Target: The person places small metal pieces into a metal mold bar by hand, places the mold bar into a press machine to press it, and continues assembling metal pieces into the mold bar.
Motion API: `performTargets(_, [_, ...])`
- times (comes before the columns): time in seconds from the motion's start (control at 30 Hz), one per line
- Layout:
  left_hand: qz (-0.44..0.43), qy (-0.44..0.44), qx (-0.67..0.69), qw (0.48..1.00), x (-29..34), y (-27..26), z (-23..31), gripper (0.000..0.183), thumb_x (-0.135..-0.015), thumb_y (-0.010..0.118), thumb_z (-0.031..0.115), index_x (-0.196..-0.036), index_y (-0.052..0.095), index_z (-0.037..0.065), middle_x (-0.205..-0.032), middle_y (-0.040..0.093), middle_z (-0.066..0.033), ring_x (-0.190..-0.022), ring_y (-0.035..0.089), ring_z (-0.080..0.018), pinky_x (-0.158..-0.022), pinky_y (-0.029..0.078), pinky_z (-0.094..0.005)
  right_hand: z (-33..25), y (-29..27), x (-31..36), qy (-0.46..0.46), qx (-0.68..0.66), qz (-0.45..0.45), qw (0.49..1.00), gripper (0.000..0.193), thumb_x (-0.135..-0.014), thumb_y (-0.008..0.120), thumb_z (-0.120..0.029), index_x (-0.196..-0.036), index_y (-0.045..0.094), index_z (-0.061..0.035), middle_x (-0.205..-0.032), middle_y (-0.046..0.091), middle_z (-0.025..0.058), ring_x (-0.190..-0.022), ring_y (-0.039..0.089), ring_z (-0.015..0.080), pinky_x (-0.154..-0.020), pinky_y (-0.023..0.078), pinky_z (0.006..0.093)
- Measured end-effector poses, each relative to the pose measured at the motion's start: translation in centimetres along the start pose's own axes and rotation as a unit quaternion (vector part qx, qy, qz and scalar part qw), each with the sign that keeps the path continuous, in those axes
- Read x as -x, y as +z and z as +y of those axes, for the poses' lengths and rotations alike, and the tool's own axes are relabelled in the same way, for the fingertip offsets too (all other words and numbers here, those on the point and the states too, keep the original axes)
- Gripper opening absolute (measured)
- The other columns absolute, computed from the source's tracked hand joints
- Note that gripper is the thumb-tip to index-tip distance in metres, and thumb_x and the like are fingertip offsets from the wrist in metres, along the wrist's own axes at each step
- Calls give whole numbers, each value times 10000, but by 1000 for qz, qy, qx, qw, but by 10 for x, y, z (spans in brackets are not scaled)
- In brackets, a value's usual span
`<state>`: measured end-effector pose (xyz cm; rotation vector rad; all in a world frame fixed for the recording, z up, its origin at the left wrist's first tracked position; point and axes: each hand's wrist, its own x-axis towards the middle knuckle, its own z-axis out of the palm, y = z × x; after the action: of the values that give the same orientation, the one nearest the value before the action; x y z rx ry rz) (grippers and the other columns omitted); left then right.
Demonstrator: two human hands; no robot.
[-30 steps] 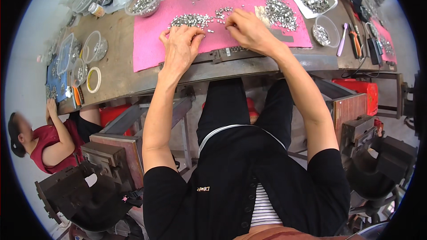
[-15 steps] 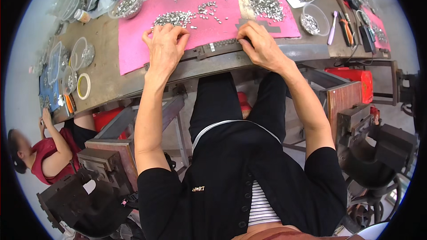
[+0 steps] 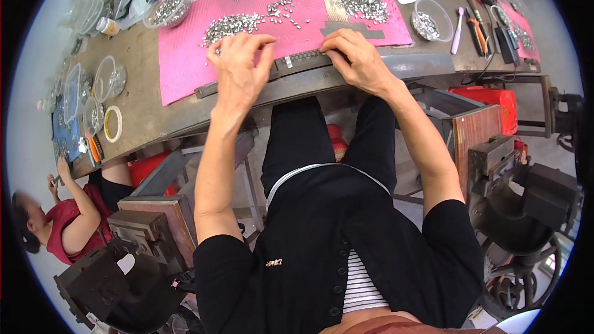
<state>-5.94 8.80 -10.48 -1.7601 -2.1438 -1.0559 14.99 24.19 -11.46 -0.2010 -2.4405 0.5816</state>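
Hidden: the right hand's fingertips curl down over the metal strip, so whether they pinch anything cannot be told; the small metal pieces are too tiny to make out singly.
Strip: lies along the near edge of the pink mat, between the two hands, its right end under the right hand.
Left hand: palm down, fingers loosely bent and spread, holding nothing visible (thumb tip just beside the strip's left end).
Arms: both forearms reach up from the lower edge, elbows bent.
Beside: a clear bowl of pieces, right of the mat.
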Motion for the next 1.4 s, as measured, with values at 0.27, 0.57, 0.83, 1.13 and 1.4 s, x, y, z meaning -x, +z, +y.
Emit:
performTargets(0.27, [37, 29, 3, 999, 6, 41, 39, 162, -842, 782, 270, -945, 744, 152, -868, 649, 6, -933, 590, -207, -1015, 306, -453, -1, -2, 18, 103, -27, 108, 989, 143, -880, 654, 32, -1016, 684, 0, -1007, 691, 112, -915, 675, 244, -801, 521, 330])
performTargets(0.57, [37, -30, -9, 999, 24, 13, 24, 338, -820, 803, 339, -1080, 711, 143, -993, 642, -12, -1000, 569, -211, -1001, 303, -432, -4, -1, 30, 93, 34, 136, 986, 260, -831, 764, -68, -1066, 669, -14, -1065, 652, 134, -996, 615, 312, -878, 494, 401])
performTargets(0.83, [56, -11, 28, 998, 49, 18, 16, 323, -774, 843, 205, -976, 626, 77, -959, 577, -75, -947, 552, -272, -874, 366, -409, -13, 10, 43, 35, 120, 160, 979, 385, -761, 802, -31, -1105, 631, -11, -1089, 618, 133, -1044, 589, 350, -907, 498, 431])
performTargets(1.13, [80, 2, 20, 997, 60, 23, 15, 338, -749, 858, 159, -963, 612, 72, -960, 575, -92, -926, 561, -277, -833, 373, -400, -13, 18, 47, 29, 140, 179, 973, 398, -736, 811, -16, -1090, 632, -31, -1083, 615, 122, -1046, 592, 339, -908, 497, 433])
performTargets(1.4, [77, 6, 21, 997, 58, 22, 14, 344, -747, 859, 160, -974, 618, 66, -974, 577, -99, -937, 563, -281, -839, 375, -404, -15, 16, 46, 41, 143, 166, 975, 400, -739, 810, -22, -1095, 629, -40, -1072, 606, 119, -1035, 586, 333, -895, 497, 426])
